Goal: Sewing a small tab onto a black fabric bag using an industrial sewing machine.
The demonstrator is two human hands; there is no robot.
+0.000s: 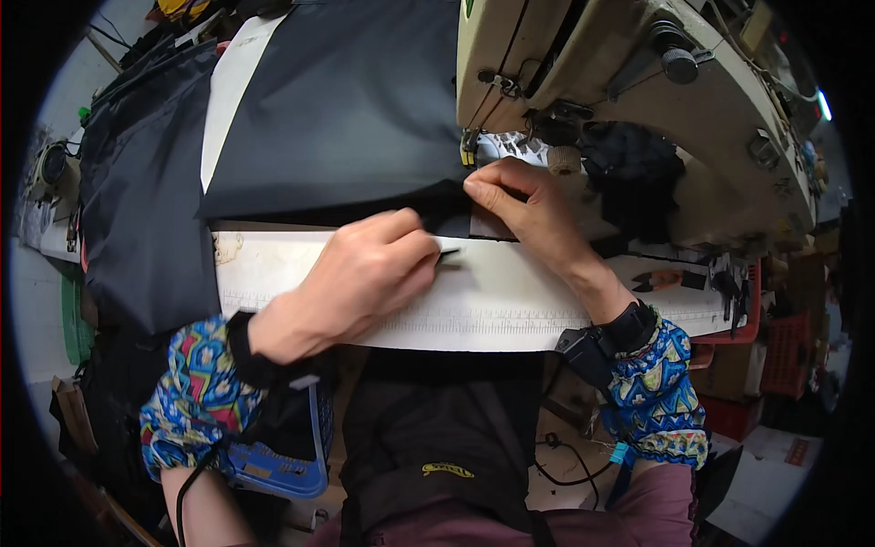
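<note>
Fabric (337, 109) lies on bench (492, 314), left of sewing machine (729, 118). Cloth bundle (633, 169) right of presser foot (468, 150). Basket (292, 479) below bench, left.

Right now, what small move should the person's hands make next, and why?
Probably the right hand should ease the black fabric toward the presser foot: it appears to pinch the edge just in front of that foot, while the left hand is over the white ruled board.
</note>
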